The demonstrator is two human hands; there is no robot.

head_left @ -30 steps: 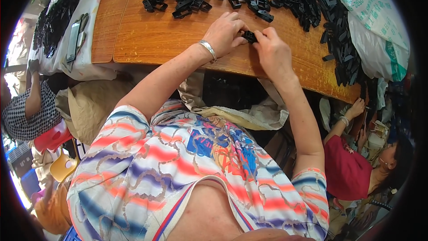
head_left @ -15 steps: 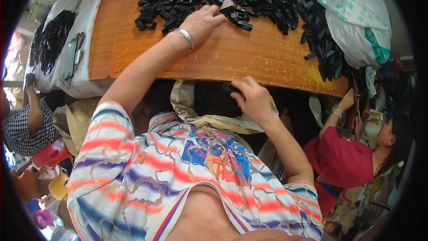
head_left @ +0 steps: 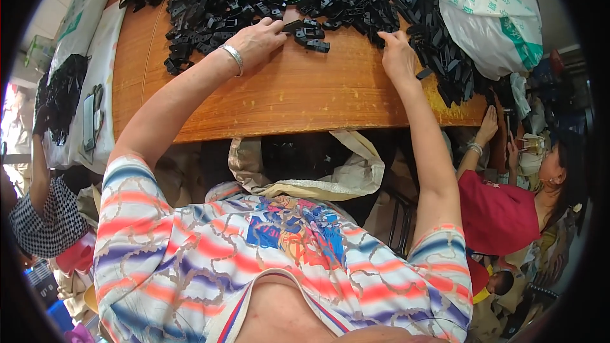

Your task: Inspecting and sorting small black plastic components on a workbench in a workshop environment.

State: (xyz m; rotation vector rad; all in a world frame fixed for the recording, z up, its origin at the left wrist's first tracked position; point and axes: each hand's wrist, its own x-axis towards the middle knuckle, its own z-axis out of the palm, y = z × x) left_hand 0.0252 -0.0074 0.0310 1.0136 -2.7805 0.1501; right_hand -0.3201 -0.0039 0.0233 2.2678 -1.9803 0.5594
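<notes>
My left hand (head_left: 259, 43), with a silver bracelet at the wrist, rests on the wooden table. Its fingers are closed at the end of a small black plastic part (head_left: 293, 26), beside a few similar parts (head_left: 312, 43) lying apart from the pile. Farther right, my right hand (head_left: 399, 57) reaches over the table to the near edge of the black parts pile (head_left: 248, 0). Its fingers are bent together, and what lies in them is hidden. Below the table edge, in front of my body, an open beige woven sack (head_left: 362, 168) has dark contents.
Longer black pieces (head_left: 438, 51) spread along the table's right side under a white plastic bag (head_left: 492, 19). A phone (head_left: 88, 121) lies at left by another black heap (head_left: 67, 92). A co-worker in red (head_left: 499, 213) sits at right; another in checks (head_left: 47, 216) at left.
My right hand has moved from above the sack, where it held a dark piece, up to the pile's edge. My left hand stays beside the loose parts. The whole view has shifted slightly.
</notes>
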